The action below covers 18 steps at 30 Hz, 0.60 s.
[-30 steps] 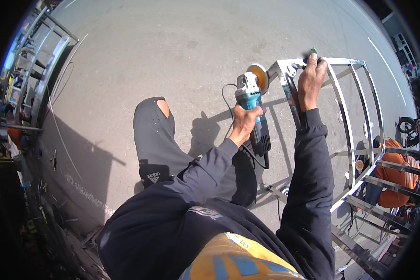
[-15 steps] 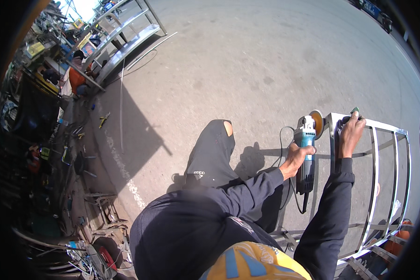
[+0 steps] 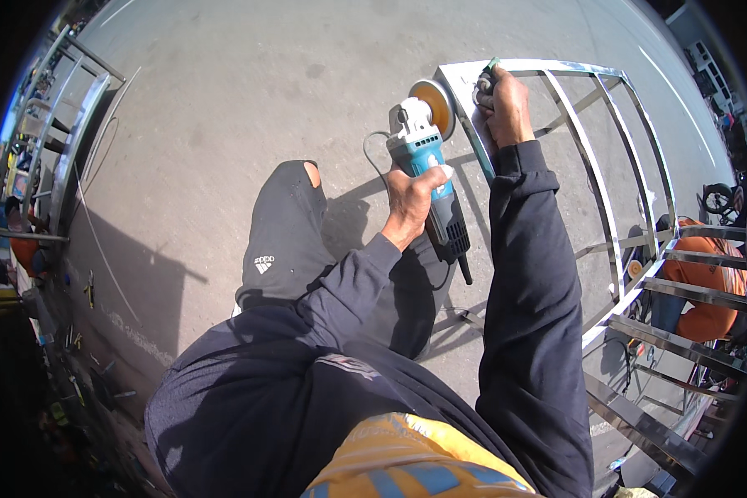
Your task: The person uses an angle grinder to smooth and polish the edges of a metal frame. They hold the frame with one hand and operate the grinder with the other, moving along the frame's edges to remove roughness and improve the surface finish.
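Observation:
My left hand (image 3: 411, 203) is wrapped round the teal and black body of an angle grinder (image 3: 427, 156). The grinder's brownish disc (image 3: 441, 104) stands upright against or very close to the left bar of a shiny metal frame (image 3: 573, 65); whether it touches, I cannot tell. Closed at the frame's upper left corner is my right hand (image 3: 510, 108), fingers curled by the bar. A small green thing (image 3: 494, 63) shows at its fingertips, its kind unclear. The grinder's black cord (image 3: 465, 270) leaves its lower end.
At the right, a person in orange (image 3: 705, 278) is partly hidden behind metal crossbars (image 3: 697, 294). Another metal rack (image 3: 73, 153) stands at the upper left, with a thin rod (image 3: 108, 249) near it. Scattered tools (image 3: 90, 289) lie along the left. My bent knee (image 3: 295, 195) is left of the grinder.
My view has swung to the right, so the grinder, frame and both hands appear farther left and higher. More crossbars and the person in orange show at the right. Both hands keep their holds.

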Motion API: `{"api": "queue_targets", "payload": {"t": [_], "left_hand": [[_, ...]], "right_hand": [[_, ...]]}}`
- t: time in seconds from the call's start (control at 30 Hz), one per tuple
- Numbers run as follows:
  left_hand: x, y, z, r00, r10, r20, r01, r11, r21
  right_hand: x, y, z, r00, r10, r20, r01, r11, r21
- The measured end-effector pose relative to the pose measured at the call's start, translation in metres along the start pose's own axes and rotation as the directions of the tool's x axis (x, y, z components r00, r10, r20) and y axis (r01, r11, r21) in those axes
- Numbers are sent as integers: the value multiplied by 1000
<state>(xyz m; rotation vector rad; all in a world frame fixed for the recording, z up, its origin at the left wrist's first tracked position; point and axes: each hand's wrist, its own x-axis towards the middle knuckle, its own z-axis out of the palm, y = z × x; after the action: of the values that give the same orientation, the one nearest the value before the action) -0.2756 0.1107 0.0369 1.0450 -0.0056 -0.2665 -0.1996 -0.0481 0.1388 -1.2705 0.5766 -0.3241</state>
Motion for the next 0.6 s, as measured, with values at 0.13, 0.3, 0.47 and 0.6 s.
{"api": "queue_targets", "payload": {"t": [0.13,0.3,0.47,0.6], "left_hand": [[4,4,0,999,22,39,-21,999,-27],[30,15,-3,999,18,31,-18,1000,21],[40,13,-4,1000,-3,14,2,1000,30],[17,0,-5,994,93,63,-99,991,90]], "right_hand": [[-3,0,-4,998,50,29,-52,997,63],[-3,1,-5,995,41,85,-52,991,127],[0,2,-6,998,37,54,-45,988,145],[2,3,-8,998,42,50,-48,990,129]]}}
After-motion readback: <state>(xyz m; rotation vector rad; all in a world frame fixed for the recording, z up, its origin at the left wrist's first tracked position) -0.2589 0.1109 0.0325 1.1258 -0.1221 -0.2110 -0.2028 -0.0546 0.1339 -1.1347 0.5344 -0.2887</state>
